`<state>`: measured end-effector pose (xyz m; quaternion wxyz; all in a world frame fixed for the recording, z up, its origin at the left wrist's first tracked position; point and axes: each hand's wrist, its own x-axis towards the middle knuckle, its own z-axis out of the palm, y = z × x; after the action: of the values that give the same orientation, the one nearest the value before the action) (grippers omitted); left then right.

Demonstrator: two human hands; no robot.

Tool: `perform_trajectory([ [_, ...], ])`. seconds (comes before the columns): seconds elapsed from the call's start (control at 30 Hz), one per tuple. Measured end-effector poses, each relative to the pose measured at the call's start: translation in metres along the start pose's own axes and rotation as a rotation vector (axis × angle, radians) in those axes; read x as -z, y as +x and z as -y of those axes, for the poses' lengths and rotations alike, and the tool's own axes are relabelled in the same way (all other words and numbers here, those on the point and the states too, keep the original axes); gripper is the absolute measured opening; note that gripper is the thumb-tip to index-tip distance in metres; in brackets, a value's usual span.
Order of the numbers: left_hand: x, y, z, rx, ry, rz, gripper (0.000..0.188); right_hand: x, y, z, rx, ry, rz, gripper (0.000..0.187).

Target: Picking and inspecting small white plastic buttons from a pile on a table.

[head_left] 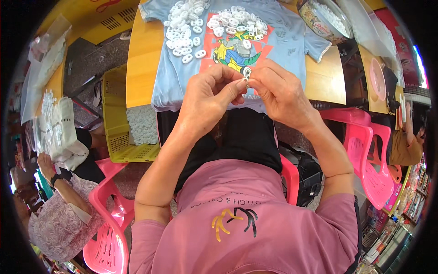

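Both forearms rise from the lower edge and meet at the picture's centre. The left hand (210,98) and right hand (278,93) are curled inward, knuckles up, thumb and forefinger tips pinched together on one small white part (245,83). It is too small to tell its long axis or which way it points. Just beyond, toward twelve o'clock, a light blue T-shirt (182,77) lies spread on the wooden desk (139,68). On it sit two heaps of white oval pieces (185,27), too many to count, at eleven and twelve o'clock. A yellow crate (121,132) stands at nine o'clock.
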<state>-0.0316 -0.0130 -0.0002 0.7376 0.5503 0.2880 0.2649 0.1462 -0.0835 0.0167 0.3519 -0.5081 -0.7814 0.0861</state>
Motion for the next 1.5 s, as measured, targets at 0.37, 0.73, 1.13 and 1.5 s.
perform_trajectory([
  [0.37, 0.006, 0.013, 0.008, -0.046, 0.051, -0.076, 0.014, -0.007, 0.010, -0.033, 0.051, 0.106, -0.033, 0.007],
  [0.73, 0.016, 0.009, 0.006, -0.098, -0.004, -0.147, 0.015, -0.023, 0.023, -0.058, -0.360, -0.432, -0.106, 0.019],
  [1.13, 0.016, 0.015, 0.004, -0.064, -0.200, -0.199, 0.016, -0.008, 0.021, -0.034, -0.854, 0.819, -0.144, 0.024],
  [1.5, 0.002, 0.018, -0.006, -0.098, -0.232, -0.159, 0.016, -0.002, 0.015, -0.010, -0.867, 1.099, -0.120, 0.026],
])
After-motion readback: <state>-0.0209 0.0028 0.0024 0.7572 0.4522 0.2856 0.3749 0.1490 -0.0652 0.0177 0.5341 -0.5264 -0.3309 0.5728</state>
